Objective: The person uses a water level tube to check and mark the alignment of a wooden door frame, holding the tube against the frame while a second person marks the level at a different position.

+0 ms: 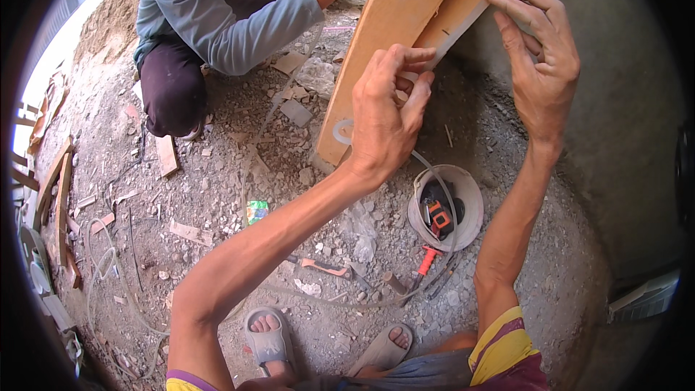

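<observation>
By plank (391,36): L hand (387,105), prob. tube (457,32)

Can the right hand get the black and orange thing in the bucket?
Probably, by stretching down: the bucket is open on top, so the black and orange thing shows. A thin tube crosses the opening, though it looks easy to avoid.

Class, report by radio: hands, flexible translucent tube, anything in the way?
Left hand pinches flexible translucent tube; right hand farther along it, grip unclear. Long tan wooden board close by. Possible obstacle: round whitish bucket below.
</observation>
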`<state>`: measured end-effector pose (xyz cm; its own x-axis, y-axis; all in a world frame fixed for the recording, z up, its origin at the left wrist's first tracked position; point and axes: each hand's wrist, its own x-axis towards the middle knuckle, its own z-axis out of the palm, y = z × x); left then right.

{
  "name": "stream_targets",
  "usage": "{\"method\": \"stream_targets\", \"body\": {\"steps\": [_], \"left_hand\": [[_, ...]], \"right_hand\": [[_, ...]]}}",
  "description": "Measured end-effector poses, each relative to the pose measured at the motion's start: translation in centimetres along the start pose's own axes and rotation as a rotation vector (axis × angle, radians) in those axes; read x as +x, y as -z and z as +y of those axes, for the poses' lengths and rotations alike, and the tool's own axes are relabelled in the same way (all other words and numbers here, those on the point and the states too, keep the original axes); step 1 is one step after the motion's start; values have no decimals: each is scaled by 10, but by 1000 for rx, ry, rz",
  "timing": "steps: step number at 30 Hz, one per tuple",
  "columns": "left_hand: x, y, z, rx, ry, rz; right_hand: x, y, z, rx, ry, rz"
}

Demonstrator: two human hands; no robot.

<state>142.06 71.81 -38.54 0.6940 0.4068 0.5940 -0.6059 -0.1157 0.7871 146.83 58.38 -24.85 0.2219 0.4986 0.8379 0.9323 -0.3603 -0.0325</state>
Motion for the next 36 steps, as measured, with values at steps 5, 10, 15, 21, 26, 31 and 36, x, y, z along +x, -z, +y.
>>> {"method": "stream_targets", "body": {"steps": [5,10,15,21,26,31,36], "left_hand": [[0,-1,-1,-15,-9,7],[0,-1,-1,-12,-7,3],[0,-2,-1,-27,-11,15],[0,-1,-2,-19,-7,2],[0,-2,-1,-16,-3,3],[1,-1,-2,-26,5,3],[1,0,3,-9,7,-7]], "right_hand": [[1,-1,1,10,13,15],[4,-6,-5,-13,-5,93],[3,-6,-9,11,-47,129],[3,-6,-7,7,-69,179],[4,-4,-2,107,-30,222],[3,-4,-13,-10,14,137],[-1,1,-8,-46,36,79]]}}
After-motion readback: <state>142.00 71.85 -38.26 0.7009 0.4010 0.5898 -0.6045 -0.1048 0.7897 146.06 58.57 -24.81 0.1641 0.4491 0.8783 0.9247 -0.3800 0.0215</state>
